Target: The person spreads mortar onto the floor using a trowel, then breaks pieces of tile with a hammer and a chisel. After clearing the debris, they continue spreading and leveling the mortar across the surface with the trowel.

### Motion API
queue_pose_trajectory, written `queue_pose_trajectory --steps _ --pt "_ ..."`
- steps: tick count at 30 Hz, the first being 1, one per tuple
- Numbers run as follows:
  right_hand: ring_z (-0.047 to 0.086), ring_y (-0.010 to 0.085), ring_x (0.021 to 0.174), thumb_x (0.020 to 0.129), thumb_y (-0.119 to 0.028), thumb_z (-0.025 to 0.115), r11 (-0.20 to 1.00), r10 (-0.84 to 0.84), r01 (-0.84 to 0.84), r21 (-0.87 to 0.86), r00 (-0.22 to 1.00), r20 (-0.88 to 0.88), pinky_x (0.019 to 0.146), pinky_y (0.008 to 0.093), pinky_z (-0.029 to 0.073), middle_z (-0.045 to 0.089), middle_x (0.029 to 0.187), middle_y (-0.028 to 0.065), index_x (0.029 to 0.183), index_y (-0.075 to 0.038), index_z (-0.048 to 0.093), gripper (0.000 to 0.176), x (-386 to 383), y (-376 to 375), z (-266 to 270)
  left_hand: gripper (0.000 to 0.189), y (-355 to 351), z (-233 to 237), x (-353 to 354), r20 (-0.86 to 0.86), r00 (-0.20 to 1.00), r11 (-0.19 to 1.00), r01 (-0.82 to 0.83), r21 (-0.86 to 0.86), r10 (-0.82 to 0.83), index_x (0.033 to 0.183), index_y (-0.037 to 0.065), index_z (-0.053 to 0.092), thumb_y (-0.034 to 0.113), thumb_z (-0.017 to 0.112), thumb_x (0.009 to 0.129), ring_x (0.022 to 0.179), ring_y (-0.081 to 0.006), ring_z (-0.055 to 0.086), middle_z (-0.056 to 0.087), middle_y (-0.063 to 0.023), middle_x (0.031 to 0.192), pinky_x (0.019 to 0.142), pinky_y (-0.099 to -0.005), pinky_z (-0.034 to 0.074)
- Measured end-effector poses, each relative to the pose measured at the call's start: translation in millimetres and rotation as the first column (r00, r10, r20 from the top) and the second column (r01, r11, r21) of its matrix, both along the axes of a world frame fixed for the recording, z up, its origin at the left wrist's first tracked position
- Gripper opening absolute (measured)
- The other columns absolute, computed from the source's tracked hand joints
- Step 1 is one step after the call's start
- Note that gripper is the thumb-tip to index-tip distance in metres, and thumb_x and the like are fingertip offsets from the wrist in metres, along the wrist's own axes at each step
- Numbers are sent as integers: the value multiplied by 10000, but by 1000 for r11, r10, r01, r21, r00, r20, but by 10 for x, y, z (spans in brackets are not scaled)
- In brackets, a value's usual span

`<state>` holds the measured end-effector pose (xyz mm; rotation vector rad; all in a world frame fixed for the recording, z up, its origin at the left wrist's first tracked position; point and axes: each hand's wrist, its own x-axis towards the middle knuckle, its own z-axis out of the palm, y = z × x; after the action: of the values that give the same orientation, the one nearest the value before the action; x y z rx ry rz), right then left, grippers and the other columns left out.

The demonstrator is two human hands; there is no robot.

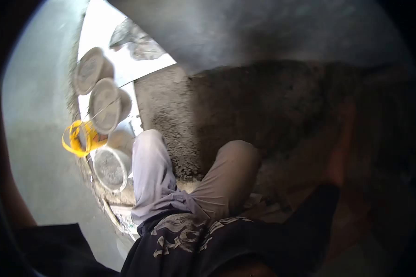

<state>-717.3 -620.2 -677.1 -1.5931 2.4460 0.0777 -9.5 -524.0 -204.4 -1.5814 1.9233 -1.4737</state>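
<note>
The yellow bucket (96, 139) stands in a line of containers beside the person's left knee (150, 152). Just beyond it is a grey tub (107, 107), and past that one a second grey tub (90, 72); just nearer the person than the yellow bucket is a white-rimmed bucket (110, 170) holding grey, lumpy material. A crumpled sheet (145, 46) lies farther beyond the yellow bucket, on a bright surface (97, 34). Across the knee from the yellow bucket, rough dark ground (168, 111) spreads out in front of the legs.

The left forearm (13, 189) passes on the outer side of the yellow bucket, well apart from it; its hand is out of view. The right forearm (343, 152) is far across from the yellow bucket, in deep shadow. Whether the right hand is open, closed or gripping anything, I cannot tell.
</note>
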Motion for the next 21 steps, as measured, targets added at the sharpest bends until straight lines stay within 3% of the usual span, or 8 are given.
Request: queue_pose_trajectory --steps 1,3,7,9,12,15,19,21 --pt "501 325 1159 878 -400 472 985 112 -61 164 940 -322 947 425 430 511 1259 180 1281 -52 465 532 -520 199 -79 628 -122 -89 -92 -28 998 999 49 4 -49 1396 134 310 418 508 872 1304 -340 327 272 -158 1453 1028 -494 292" --pt "446 339 1213 855 -379 512 996 -41 33 -88 995 -89 1008 439 368 475 1302 189 1325 -73 421 568 -691 137 -436 628 -362 -195 -278 -66 989 991 133 -12 -133 1396 133 311 421 504 872 1303 -341 327 273 -159 1452 1026 -497 292" --pt "495 341 1166 783 -263 598 816 175 -376 -440 885 -432 958 447 415 499 1250 243 1293 -35 433 583 -106 684 -582 627 -674 -308 -519 -89 969 973 232 -7 -232 1395 132 313 427 497 873 1302 -344 328 275 -162 1450 1023 -503 291" --pt "620 314 948 817 -285 584 875 -21 30 -483 999 23 796 426 497 594 1066 236 1252 -31 454 521 526 1137 -208 626 -784 -356 -634 -101 955 960 279 -4 -278 1394 131 314 430 493 873 1302 -345 328 276 -163 1450 1021 -506 291" --pt "531 153 443 885 -362 542 816 -329 551 -173 689 646 434 327 435 556 610 70 1130 -16 490 427 1096 2012 -8 626 -974 -437 -855 -120 930 937 351 -4 -349 1393 130 316 434 488 874 1301 -348 329 277 -165 1448 1018 -510 291" --pt "572 165 549 879 -401 543 632 -620 728 266 270 736 501 332 461 589 732 93 1187 -12 475 501 1531 3001 -82 626 -1119 -497 -1097 -129 904 911 412 -3 -408 1392 129 318 439 483 874 1300 -350 329 279 -167 1447 1016 -515 290" --pt "537 126 739 904 -334 519 796 -377 550 -254 778 502 590 302 462 542 883 46 1238 -84 450 423 1943 4080 -1264 625 -1213 -429 -1311 -106 886 892 453 -13 -451 1391 128 320 445 476 875 1299 -353 330 281 -170 1445 1012 -520 290" --pt "535 127 752 900 -337 523 703 -451 710 -33 482 751 590 300 461 540 893 49 1220 -82 456 415 2207 3622 -827 625 -1225 -369 -1400 -91 878 882 470 -23 -470 1390 127 321 448 472 875 1298 -354 330 282 -171 1445 1010 -523 290"
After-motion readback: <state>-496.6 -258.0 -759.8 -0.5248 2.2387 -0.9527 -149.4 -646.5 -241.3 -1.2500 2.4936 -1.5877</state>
